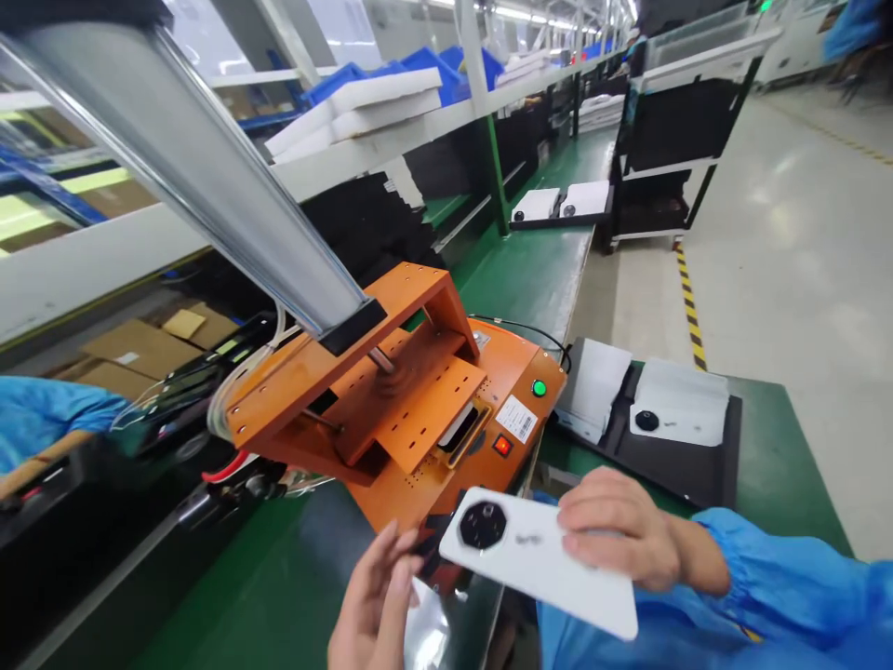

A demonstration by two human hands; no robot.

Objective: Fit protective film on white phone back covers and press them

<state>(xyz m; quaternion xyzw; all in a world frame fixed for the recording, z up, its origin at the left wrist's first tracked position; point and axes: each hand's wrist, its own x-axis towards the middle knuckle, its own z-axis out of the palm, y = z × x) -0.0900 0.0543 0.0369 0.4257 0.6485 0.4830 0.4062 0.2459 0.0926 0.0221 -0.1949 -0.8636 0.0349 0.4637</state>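
Observation:
My right hand point(624, 530) grips the far end of a white phone back cover point(523, 554), fingers on top. The cover is tilted, its octagonal black camera plate point(483, 526) towards my left hand. My left hand point(377, 600) is just left of the cover, fingers curled, with a shiny whitish film point(427, 628) at the thumb; the exact grip on it is partly hidden. Beyond both hands stands an orange press point(411, 391) with a lit green button point(539, 388) and a lit red switch point(502, 446). A small dark-and-white piece point(460, 428) sits in its fixture.
To the right, a black tray point(729, 465) holds a white cover point(680, 400) and pale sheets point(593, 381). A large metal cylinder point(230, 177) rises above the press. A co-worker's blue sleeve point(59, 414) shows at left. Further back are another tray point(558, 221) and a black rack point(676, 121).

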